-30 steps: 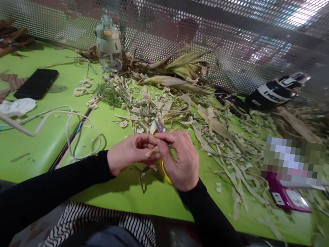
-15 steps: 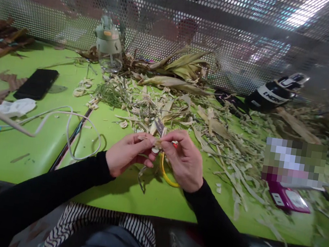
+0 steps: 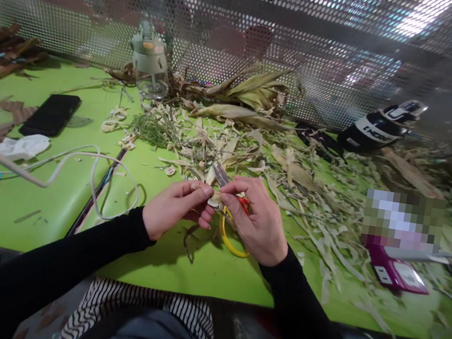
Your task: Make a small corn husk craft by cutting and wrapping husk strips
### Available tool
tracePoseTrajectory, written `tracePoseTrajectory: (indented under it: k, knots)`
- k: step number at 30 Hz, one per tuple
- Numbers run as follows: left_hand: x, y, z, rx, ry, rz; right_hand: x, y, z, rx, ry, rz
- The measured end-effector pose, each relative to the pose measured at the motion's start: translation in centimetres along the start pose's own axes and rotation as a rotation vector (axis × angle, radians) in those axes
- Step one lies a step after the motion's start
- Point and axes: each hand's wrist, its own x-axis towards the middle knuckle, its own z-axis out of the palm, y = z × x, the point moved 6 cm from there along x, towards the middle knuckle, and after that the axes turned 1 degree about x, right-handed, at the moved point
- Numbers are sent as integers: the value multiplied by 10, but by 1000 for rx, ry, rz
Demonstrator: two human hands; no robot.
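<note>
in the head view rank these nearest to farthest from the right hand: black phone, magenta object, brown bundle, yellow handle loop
Measured from the right hand:
1. yellow handle loop, just left of its palm
2. magenta object, out to the right
3. black phone, on the left side
4. brown bundle, far left, beyond the phone

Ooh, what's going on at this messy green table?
Someone is pinching a small pale piece of what looks like dried plant between the fingertips of their left hand and right hand. Yellow-handled scissors are partly hidden by the right hand. Beyond, leafy scraps lie scattered across the green table.
</note>
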Motion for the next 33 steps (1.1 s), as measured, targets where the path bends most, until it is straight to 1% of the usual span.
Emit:
tracePoseTrajectory:
  k: [7, 12, 14, 16, 22, 24, 26, 30, 33]
  knots:
    - [0, -1, -1, 12, -3, 3, 4, -7, 2, -56, -47, -49]
    - [1, 0, 0, 38, -12, 30, 1, -5, 3, -72, 35, 15]
    - [1, 1, 0, 50, -10, 36, 1, -5, 3, -65, 40, 26]
    - [1, 1, -1, 56, -1, 39, 1, -5, 4, -63, 2, 5]
    - [3, -1, -3, 98, 32, 31, 5, -6, 5, -40, -177, -60]
    - [3, -1, -4, 130, 36, 24, 5, -6, 6, -26, -214, -76]
    - [3, 1, -3, 177, 15, 28, 5, -5, 5, -28, -223, -79]
    - [2, 6, 1, 239, -84, 83, 5, -2, 0, -39, -204, -50]
    - [3, 7, -1, 287, -95, 122, 5, 0, 0, -12, -232, -48]
